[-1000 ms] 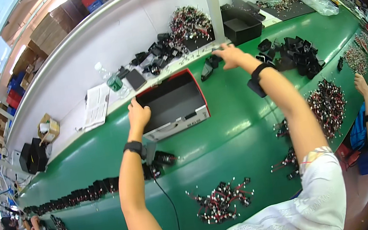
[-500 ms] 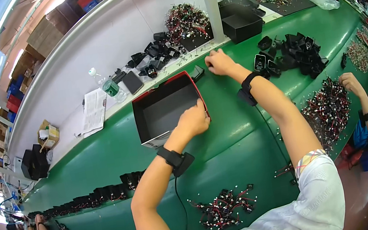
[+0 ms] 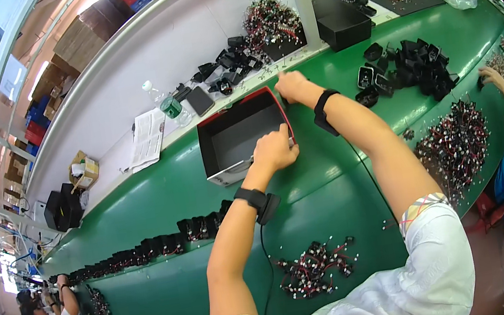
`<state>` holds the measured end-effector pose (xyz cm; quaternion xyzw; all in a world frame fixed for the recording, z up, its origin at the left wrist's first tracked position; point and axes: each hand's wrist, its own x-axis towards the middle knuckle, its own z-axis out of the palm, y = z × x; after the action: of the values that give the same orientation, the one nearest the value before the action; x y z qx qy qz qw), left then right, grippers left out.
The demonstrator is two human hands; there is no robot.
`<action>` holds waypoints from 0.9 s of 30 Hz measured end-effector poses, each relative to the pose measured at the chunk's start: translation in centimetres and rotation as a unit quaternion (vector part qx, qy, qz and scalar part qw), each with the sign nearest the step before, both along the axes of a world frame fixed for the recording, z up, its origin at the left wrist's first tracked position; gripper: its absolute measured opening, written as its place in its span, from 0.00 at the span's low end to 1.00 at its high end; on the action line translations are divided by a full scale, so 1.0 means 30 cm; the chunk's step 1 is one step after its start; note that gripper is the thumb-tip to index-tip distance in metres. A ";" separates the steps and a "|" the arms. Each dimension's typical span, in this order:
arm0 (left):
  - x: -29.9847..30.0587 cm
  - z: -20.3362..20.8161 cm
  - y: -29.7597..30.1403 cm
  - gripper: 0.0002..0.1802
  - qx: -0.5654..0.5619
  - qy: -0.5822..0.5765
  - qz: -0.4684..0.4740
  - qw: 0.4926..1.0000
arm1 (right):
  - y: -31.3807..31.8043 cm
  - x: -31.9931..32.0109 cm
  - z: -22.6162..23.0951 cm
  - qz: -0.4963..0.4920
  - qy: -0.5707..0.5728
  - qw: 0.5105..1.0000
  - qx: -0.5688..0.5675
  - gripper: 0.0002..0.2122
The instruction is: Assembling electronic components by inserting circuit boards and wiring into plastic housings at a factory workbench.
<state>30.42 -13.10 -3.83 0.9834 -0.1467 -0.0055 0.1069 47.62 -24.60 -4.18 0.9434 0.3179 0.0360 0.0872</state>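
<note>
A cardboard box (image 3: 242,128), open at the top with a dark inside and red edges, sits on the green table in front of me. My left hand (image 3: 275,150) is closed over its right wall near the near corner, fingers bent at the rim. At the far right corner of the same box is my right hand (image 3: 295,87), its fingers curled in. Whatever the right fingers hold, if anything, is hidden. Both wrists wear black bands, the left one (image 3: 260,203) with a cable hanging from it.
Black plastic housings (image 3: 416,69) lie heaped to the right, beside a pile of wired parts (image 3: 458,144). A smaller wired pile (image 3: 319,268) lies near me. Behind the box stand a bottle (image 3: 170,106) and a phone (image 3: 199,101). Housings line up leftward (image 3: 148,250). Co-workers sit at both sides.
My right hand has come in toward the box's far right corner, and the small black piece there is now out of sight. The box and left hand have shifted slightly away from me.
</note>
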 end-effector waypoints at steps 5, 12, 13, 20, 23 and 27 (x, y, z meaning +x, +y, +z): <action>-0.007 0.000 -0.027 0.27 0.001 -0.026 -0.013 1.000 | -0.186 0.029 0.129 -0.012 -0.034 0.944 0.329 0.13; -0.009 -0.001 -0.134 0.24 0.001 -0.047 -0.039 0.998 | -0.071 -0.149 0.261 0.186 0.154 0.928 0.285 0.28; -0.007 0.005 -0.139 0.24 -0.010 -0.061 -0.040 0.997 | -0.108 -0.148 0.261 0.176 0.152 0.930 0.284 0.28; 0.002 0.059 -0.231 0.17 -0.105 -0.303 -0.093 0.943 | -0.699 -0.008 0.185 -0.140 -0.021 0.973 0.185 0.30; 0.031 0.080 -0.429 0.21 -0.165 -0.257 -0.159 0.939 | -0.960 -0.035 0.140 -0.253 0.058 0.947 0.190 0.40; 0.159 -0.029 -0.571 0.53 -0.137 -0.032 -0.059 0.988 | -0.982 -0.101 0.115 -0.254 0.142 0.951 0.104 0.51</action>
<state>35.19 -30.23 -4.70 0.9488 -0.2072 0.0393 0.2350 44.61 -54.07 -0.73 0.9922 0.0711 -0.0892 -0.0510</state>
